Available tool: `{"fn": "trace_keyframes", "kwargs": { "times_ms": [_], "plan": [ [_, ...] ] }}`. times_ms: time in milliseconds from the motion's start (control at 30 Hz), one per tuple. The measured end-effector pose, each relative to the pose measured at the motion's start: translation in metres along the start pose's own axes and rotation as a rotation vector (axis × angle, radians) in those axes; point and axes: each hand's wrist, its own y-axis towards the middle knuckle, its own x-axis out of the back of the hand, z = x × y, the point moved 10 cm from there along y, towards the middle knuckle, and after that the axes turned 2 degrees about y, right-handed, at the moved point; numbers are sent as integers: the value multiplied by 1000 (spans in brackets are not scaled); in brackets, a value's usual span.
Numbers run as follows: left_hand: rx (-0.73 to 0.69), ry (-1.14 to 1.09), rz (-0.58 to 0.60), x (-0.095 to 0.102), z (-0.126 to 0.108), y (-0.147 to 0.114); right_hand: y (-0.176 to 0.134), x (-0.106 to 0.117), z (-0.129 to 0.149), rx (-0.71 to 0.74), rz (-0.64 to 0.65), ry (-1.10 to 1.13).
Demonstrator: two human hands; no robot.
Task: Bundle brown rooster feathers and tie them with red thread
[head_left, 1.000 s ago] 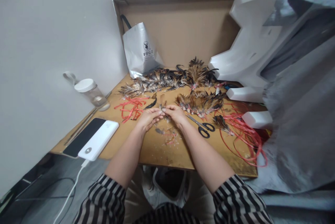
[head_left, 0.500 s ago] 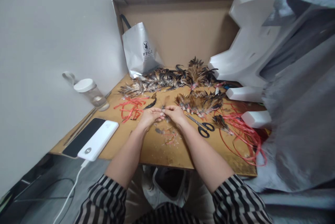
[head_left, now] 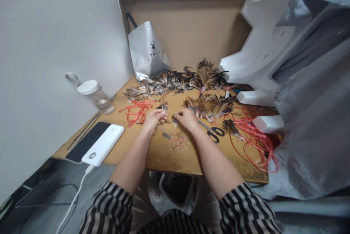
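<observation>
Pinched between the fingertips of my left hand (head_left: pixel 154 120) is a brown feather (head_left: pixel 164 102), its tip pointing up and away. My right hand (head_left: pixel 187 119), a short way to the right, is closed on a small tuft of grey-brown fluff (head_left: pixel 174 120). Below both hands, bits of fluff and red scraps (head_left: pixel 179 142) lie scattered on the table (head_left: pixel 169 161). Black-handled scissors (head_left: pixel 214 133) rest right of my right hand. A row of brown feather bunches (head_left: pixel 210 106) lies just beyond them.
Red plastic strips (head_left: pixel 136 111) lie at left, and a larger red tangle (head_left: pixel 254 139) at right. Behind is a pile of feathers (head_left: pixel 169 84) before a silver bag (head_left: pixel 146 51). A lidded jar (head_left: pixel 95 95), a phone (head_left: pixel 90 139) and a white power bank (head_left: pixel 105 144) line the left side.
My hands were together at the fingertips and have moved apart. The feather has gone left with my left hand; the fluff has stayed in my right fingers.
</observation>
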Motion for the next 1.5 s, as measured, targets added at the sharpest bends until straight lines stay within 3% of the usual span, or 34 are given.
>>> {"fn": "trace_keyframes", "kwargs": {
  "times_ms": [167,300,467,600,700,833,933,1000,1133,1267,1367,1500],
  "plan": [
    [-77,-101,-90,12,-11,2,-4,-12,1,-12,62,-79],
    [-110,-161,-154,21,-15,3,-11,-31,18,44,101,-169],
    [-117,-159,-164,21,-15,3,-14,-43,37,27,87,-363],
    [-123,-140,-157,20,-16,2,-11,-53,36,-26,135,-397],
    [-127,-146,-151,19,-17,2,-6,-48,25,-73,81,-243],
    [-90,-149,-115,15,-15,1,0,-43,-3,-231,59,294],
    [-5,-140,-13,3,-7,-1,1,-37,-15,-326,13,702],
    [67,-132,91,-10,0,-5,0,-30,-18,-346,-51,839],
    [168,-112,251,-29,11,-15,-3,-20,-16,-323,-159,879],
    [173,-145,302,-35,14,-16,-5,-20,-8,-257,-196,832],
    [157,-221,306,-34,11,-13,-5,-22,-5,-241,-164,861],
    [170,-326,310,-34,7,-14,-4,-33,-7,-326,-36,1068]
  ]
}}
